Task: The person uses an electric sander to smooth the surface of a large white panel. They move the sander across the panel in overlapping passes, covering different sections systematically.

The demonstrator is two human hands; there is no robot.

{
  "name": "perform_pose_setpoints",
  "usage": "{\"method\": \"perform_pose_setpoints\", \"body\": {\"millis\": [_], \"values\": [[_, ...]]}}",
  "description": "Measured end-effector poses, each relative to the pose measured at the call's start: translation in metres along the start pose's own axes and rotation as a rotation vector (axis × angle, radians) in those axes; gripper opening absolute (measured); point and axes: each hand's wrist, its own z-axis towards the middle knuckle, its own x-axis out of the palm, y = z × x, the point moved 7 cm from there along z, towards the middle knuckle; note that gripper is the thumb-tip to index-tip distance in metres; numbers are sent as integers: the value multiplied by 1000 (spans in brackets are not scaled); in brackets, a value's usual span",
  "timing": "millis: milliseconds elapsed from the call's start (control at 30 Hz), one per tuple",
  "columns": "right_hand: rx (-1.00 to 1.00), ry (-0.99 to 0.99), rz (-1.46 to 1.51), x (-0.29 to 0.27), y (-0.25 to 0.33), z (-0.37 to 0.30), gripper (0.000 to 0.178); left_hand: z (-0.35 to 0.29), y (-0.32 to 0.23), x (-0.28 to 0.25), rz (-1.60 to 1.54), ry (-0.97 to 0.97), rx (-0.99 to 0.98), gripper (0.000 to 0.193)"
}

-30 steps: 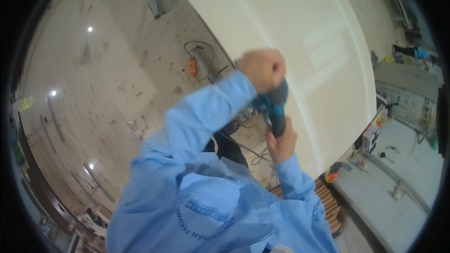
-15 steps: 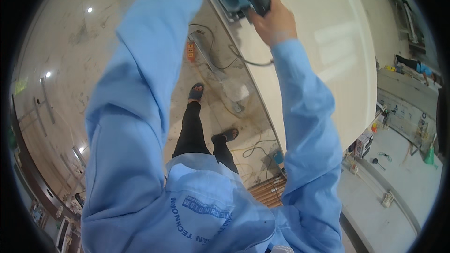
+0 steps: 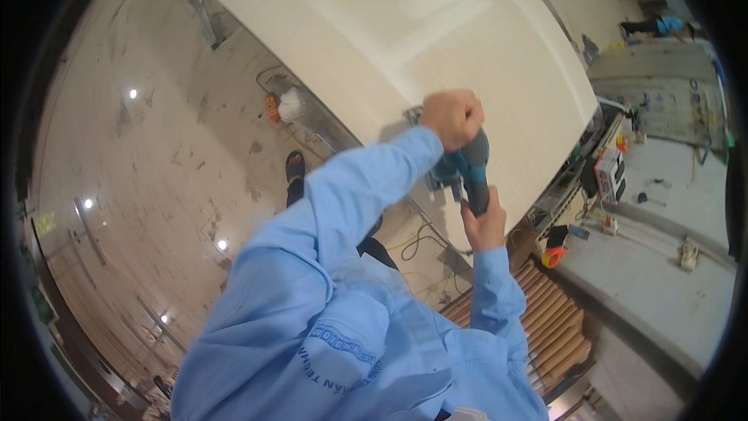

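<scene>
A teal and black power sander [image 3: 474, 157] rests on a large pale board [image 3: 351, 47], close to its left edge. My left hand [image 3: 452, 118] is closed over the front of the tool, covering that part. Behind it, nearer to my body, my right hand [image 3: 487, 222] wraps around the dark rear handle. A metal edge of the tool's base shows just past my left hand. Light smooth streaks mark the board's surface beyond the tool.
A dirty tiled floor lies left of the board, with an orange power strip [image 3: 272, 107] and cables. Brown tubes [image 3: 553, 327] are stacked near my right side. At right, a grey worktop [image 3: 647, 265] carries an orange tape roll [image 3: 554, 256]. Another person [image 3: 662, 26] is far right.
Both hands have drawn the power sander from the far part of the board back closer to my body. My view has shifted too, showing more of the board and the stacked tubes.
</scene>
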Motion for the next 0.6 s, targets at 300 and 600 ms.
{"method": "perform_pose_setpoints", "body": {"millis": [300, 600], "values": [[202, -154, -13, -70, -117, -173, 31, -138, -92, 167, -28, 252, 95, 14], [-61, 100, 58, 43, 40, -56, 33, -72, -6, -74, -7, -45, 32, 16]]}}
